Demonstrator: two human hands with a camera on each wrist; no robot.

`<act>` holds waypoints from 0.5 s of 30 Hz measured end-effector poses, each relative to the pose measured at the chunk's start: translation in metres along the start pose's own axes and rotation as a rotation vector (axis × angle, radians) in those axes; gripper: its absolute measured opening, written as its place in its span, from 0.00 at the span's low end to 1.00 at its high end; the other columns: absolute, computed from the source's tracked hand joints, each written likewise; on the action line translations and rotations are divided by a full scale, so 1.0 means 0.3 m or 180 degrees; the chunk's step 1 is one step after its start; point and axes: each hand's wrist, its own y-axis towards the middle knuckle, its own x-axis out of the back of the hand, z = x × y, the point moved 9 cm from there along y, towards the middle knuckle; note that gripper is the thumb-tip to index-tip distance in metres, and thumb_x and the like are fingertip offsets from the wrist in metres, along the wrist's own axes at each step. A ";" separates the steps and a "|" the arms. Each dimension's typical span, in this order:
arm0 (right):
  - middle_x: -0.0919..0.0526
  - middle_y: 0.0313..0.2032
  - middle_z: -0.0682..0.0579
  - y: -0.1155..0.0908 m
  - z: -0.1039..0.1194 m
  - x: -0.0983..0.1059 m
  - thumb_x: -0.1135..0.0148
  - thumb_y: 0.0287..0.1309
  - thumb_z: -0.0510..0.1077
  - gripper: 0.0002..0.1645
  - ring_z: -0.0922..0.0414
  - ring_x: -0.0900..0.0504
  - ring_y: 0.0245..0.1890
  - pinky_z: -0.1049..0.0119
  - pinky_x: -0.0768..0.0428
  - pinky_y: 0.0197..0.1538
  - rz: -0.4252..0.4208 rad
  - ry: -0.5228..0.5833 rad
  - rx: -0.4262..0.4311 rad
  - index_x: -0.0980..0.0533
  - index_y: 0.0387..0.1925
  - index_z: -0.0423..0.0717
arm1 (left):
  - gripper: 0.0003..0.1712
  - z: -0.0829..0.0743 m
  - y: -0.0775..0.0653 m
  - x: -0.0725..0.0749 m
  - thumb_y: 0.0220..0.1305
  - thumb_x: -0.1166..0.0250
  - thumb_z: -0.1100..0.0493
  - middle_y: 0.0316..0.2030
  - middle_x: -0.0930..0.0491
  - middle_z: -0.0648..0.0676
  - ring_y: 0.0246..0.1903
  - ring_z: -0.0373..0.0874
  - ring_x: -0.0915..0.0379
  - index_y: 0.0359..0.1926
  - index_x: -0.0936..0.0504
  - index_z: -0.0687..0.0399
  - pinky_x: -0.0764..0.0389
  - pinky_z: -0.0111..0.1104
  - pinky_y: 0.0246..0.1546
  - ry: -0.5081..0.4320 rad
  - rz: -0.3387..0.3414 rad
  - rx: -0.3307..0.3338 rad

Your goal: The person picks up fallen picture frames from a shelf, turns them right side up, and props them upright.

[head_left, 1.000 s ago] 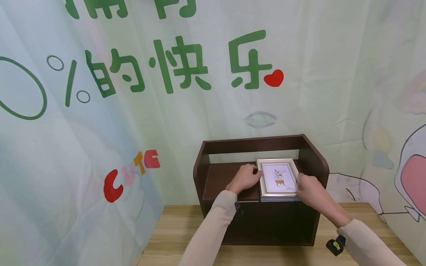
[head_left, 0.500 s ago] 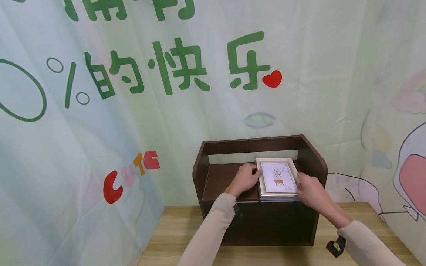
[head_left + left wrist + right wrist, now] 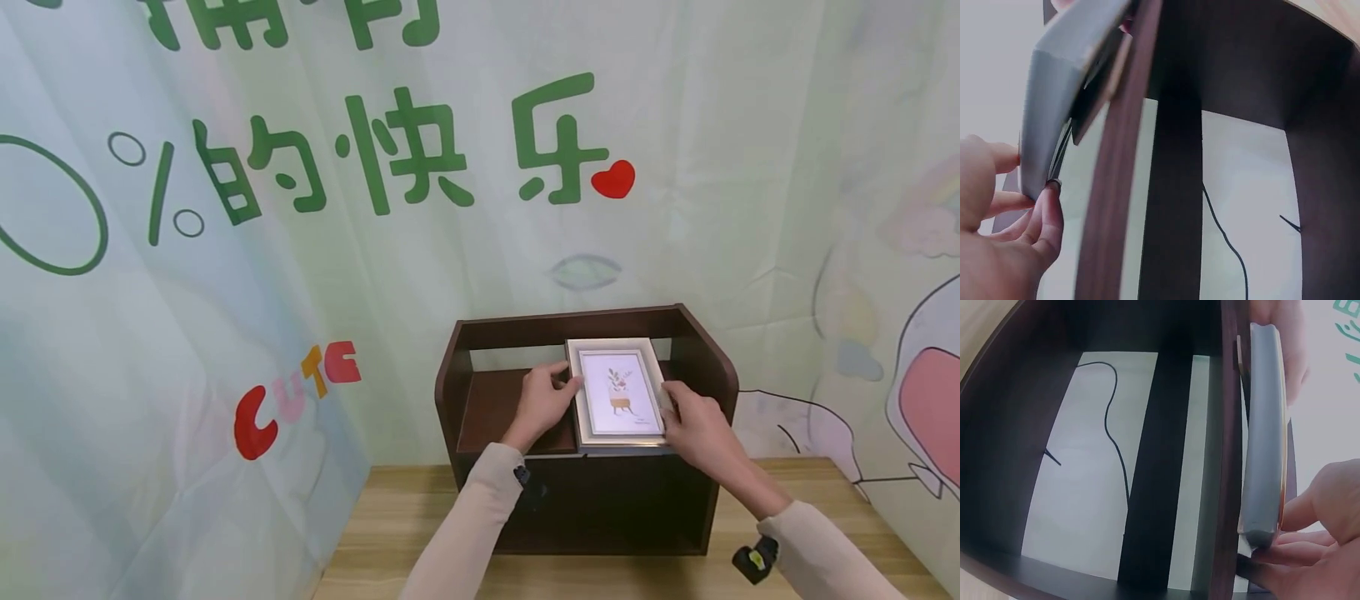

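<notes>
A picture frame (image 3: pixel 618 392) with a light metallic border and a print of a plant in a yellow pot lies face up over the dark brown shelf (image 3: pixel 491 404). My left hand (image 3: pixel 542 404) grips its left side, and the right hand (image 3: pixel 701 429) holds the right side. In the left wrist view the frame's thick grey edge (image 3: pixel 1054 94) sits between thumb and fingers, with a thin brown flap angled out from its back. Seen from the right wrist, fingers and thumb pinch the lower end of the frame (image 3: pixel 1265 437), beside the shelf board.
The shelf's raised sides and back rail (image 3: pixel 570 327) surround its top board. Below is an open compartment (image 3: pixel 600 504), with a black cable (image 3: pixel 1110 419) visible behind it. It stands on a wood-grain table (image 3: pixel 397 533) before a printed curtain (image 3: pixel 450 267).
The picture frame has risen a little and shifted left, with its far edge higher against the back rail. My left hand has moved slightly left with it; the right hand keeps its hold.
</notes>
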 end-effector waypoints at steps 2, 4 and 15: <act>0.18 0.57 0.25 0.000 0.006 0.011 0.40 0.69 0.32 0.25 0.43 0.15 0.39 0.54 0.15 0.40 -0.0116 0.0055 0.0065 0.28 0.64 0.27 | 0.25 -0.004 -0.002 0.017 0.72 0.31 0.54 0.48 0.11 0.61 0.35 0.34 0.22 0.65 0.17 0.60 0.20 0.25 0.35 -0.0118 -0.0091 0.0032; 0.18 0.58 0.25 0.000 0.009 0.020 0.38 0.68 0.32 0.25 0.38 0.13 0.45 0.45 0.12 0.47 -0.0191 0.0144 0.0097 0.27 0.64 0.27 | 0.25 -0.005 -0.001 0.030 0.72 0.30 0.55 0.48 0.12 0.61 0.36 0.35 0.21 0.65 0.18 0.60 0.19 0.25 0.36 -0.0211 -0.0165 0.0044; 0.18 0.60 0.27 0.011 -0.021 0.016 0.38 0.72 0.39 0.30 0.36 0.13 0.55 0.48 0.11 0.51 -0.0047 0.0711 -0.0239 0.28 0.69 0.28 | 0.27 -0.023 -0.014 0.079 0.72 0.31 0.58 0.65 0.19 0.59 0.46 0.47 0.14 0.70 0.21 0.57 0.14 0.28 0.41 -0.0604 -0.0328 0.0037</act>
